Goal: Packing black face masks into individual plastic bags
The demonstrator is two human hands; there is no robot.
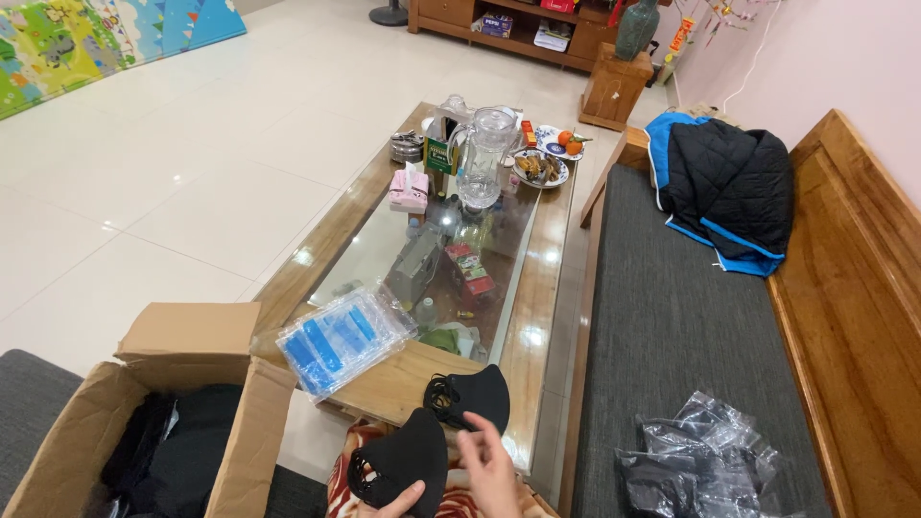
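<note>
Black face mask (403, 460) rests clamped in the left hand (398, 502); the right hand (489, 470) hovers beside it, fingers loosely apart, with a second mask (475, 395) on the bench (547, 278) just beyond.

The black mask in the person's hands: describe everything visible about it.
The black mask is a soft, matte fabric face mask, curved and tapering to a rounded point at the top. A looped black ear cord shows at its lower left edge. It is held low in the head view, over a patterned red lap cloth. The left hand supports it from below; the right hand touches its right edge with spread fingers. A second black mask lies just beyond on the table.
</note>
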